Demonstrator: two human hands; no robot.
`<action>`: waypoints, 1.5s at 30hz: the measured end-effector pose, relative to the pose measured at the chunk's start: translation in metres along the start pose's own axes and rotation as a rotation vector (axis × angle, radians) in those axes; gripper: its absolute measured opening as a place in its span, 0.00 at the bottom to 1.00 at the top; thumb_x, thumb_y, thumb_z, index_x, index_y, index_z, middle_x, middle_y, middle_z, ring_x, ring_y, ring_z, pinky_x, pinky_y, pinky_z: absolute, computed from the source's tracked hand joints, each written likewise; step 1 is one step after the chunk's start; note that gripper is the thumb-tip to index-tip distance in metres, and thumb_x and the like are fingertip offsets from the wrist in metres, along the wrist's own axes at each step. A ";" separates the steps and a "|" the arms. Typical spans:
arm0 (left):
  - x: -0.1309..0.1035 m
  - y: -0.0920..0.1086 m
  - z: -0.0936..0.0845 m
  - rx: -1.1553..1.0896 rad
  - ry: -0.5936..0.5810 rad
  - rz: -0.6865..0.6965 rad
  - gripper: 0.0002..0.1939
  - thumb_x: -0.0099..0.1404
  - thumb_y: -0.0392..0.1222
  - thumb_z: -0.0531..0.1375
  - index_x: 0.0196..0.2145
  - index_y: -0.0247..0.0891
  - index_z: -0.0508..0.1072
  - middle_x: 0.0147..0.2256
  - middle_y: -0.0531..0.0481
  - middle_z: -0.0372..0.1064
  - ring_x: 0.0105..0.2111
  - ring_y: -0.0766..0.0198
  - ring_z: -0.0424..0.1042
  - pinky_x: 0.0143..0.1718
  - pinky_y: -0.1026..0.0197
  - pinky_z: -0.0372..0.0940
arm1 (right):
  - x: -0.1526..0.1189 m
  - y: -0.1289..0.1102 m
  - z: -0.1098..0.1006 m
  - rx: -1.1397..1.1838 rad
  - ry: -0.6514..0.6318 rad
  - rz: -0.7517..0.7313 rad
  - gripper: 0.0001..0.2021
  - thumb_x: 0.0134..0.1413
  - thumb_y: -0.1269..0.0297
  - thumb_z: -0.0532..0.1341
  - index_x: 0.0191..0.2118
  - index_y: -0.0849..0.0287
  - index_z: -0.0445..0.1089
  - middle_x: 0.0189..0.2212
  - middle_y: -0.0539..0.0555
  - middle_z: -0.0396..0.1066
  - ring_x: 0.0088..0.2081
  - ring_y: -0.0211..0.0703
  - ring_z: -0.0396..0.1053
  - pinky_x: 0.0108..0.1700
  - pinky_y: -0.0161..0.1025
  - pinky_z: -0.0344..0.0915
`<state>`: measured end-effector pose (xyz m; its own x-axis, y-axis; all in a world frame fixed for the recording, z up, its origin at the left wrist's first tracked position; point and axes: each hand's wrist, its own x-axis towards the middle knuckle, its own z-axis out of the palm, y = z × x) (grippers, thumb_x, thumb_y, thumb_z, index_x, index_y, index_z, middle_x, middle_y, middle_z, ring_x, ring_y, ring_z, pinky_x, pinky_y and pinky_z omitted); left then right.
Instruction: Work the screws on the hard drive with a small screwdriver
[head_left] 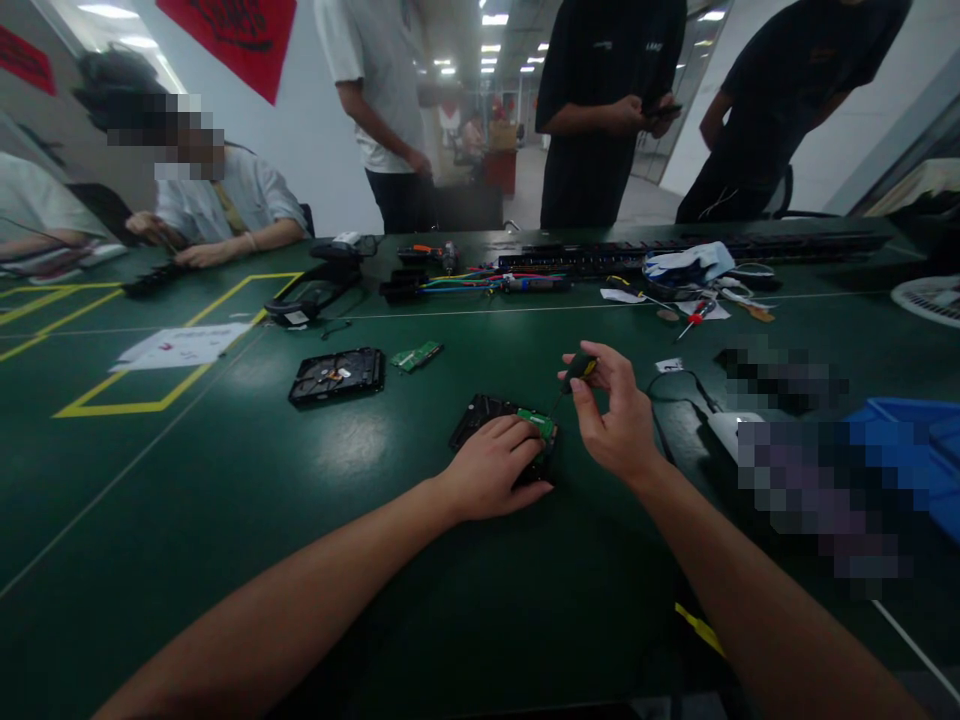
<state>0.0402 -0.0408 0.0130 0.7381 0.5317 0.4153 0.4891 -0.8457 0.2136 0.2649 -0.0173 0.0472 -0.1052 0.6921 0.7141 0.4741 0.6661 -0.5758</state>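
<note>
A black hard drive (474,418) with a green circuit board (538,422) lies on the green table (360,560). Over it rests my left hand (496,462), fingers across the drive and thumb along its near edge; the hand covers much of the drive. My right hand (616,415) holds a dark screwdriver (580,370) with yellow marks, its thin shaft slanting down toward the drive's right corner. Whether the tip touches a screw is too small to tell. Further left lie a second drive (337,377) and a loose green board (417,356).
Cables and tools (480,284) line the far side. A red screwdriver (697,316) lies at the back right, a white device (735,430) and blue bin (915,440) to the right. Paper (180,346) lies left. One person sits working; others stand across the table.
</note>
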 end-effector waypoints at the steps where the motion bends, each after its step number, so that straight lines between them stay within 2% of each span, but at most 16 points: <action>1: 0.000 0.000 0.000 0.003 -0.001 0.000 0.23 0.72 0.57 0.61 0.56 0.37 0.71 0.54 0.39 0.71 0.57 0.46 0.71 0.62 0.41 0.68 | 0.000 0.000 0.000 0.007 -0.005 0.001 0.27 0.69 0.70 0.58 0.68 0.45 0.58 0.58 0.56 0.75 0.49 0.49 0.81 0.57 0.55 0.77; 9: 0.000 0.000 0.000 -0.003 0.004 0.002 0.24 0.72 0.57 0.62 0.55 0.36 0.71 0.54 0.38 0.71 0.57 0.46 0.70 0.61 0.42 0.68 | 0.001 -0.001 0.000 0.026 -0.032 -0.016 0.25 0.69 0.69 0.58 0.68 0.46 0.58 0.55 0.55 0.76 0.48 0.47 0.81 0.55 0.54 0.78; 12: 0.000 0.001 0.000 -0.005 0.006 0.003 0.23 0.72 0.57 0.61 0.55 0.37 0.71 0.54 0.39 0.71 0.56 0.46 0.71 0.61 0.42 0.69 | 0.001 -0.003 0.000 -0.044 0.001 -0.047 0.25 0.68 0.67 0.62 0.67 0.46 0.60 0.55 0.56 0.75 0.47 0.48 0.80 0.52 0.52 0.79; 20: -0.001 -0.001 0.001 -0.014 -0.005 0.003 0.23 0.72 0.57 0.61 0.55 0.37 0.71 0.55 0.39 0.71 0.58 0.46 0.70 0.62 0.41 0.68 | 0.002 -0.003 -0.001 -0.174 0.060 -0.068 0.27 0.61 0.59 0.71 0.63 0.46 0.64 0.50 0.54 0.75 0.38 0.45 0.75 0.42 0.47 0.79; 24: -0.001 0.000 0.000 -0.010 0.004 0.006 0.24 0.72 0.56 0.62 0.56 0.37 0.71 0.55 0.39 0.71 0.58 0.46 0.70 0.62 0.42 0.67 | 0.001 -0.001 -0.001 -0.201 0.087 -0.048 0.27 0.61 0.59 0.70 0.63 0.47 0.64 0.52 0.55 0.75 0.38 0.45 0.76 0.44 0.49 0.79; 29: 0.000 0.001 -0.001 0.004 -0.003 0.001 0.23 0.72 0.57 0.61 0.55 0.37 0.71 0.54 0.39 0.71 0.57 0.46 0.70 0.61 0.42 0.68 | 0.001 -0.003 0.001 -0.118 0.040 -0.036 0.28 0.67 0.66 0.61 0.70 0.48 0.58 0.56 0.57 0.75 0.45 0.47 0.80 0.51 0.50 0.79; 36: 0.000 0.002 -0.001 0.007 -0.003 0.005 0.23 0.72 0.57 0.61 0.54 0.36 0.71 0.54 0.38 0.71 0.57 0.46 0.70 0.62 0.42 0.68 | 0.003 -0.006 0.000 -0.225 0.044 -0.128 0.28 0.66 0.64 0.65 0.68 0.43 0.62 0.49 0.54 0.75 0.41 0.47 0.76 0.46 0.52 0.79; 45: -0.001 0.000 0.000 0.000 -0.001 0.012 0.24 0.72 0.57 0.62 0.55 0.35 0.71 0.54 0.38 0.71 0.57 0.46 0.70 0.62 0.43 0.68 | 0.003 -0.004 -0.001 -0.226 0.073 -0.083 0.26 0.63 0.58 0.69 0.63 0.46 0.63 0.48 0.55 0.72 0.39 0.47 0.74 0.41 0.50 0.79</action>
<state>0.0399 -0.0414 0.0128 0.7445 0.5217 0.4166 0.4805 -0.8519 0.2082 0.2635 -0.0182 0.0522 -0.0920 0.6102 0.7869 0.6511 0.6347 -0.4161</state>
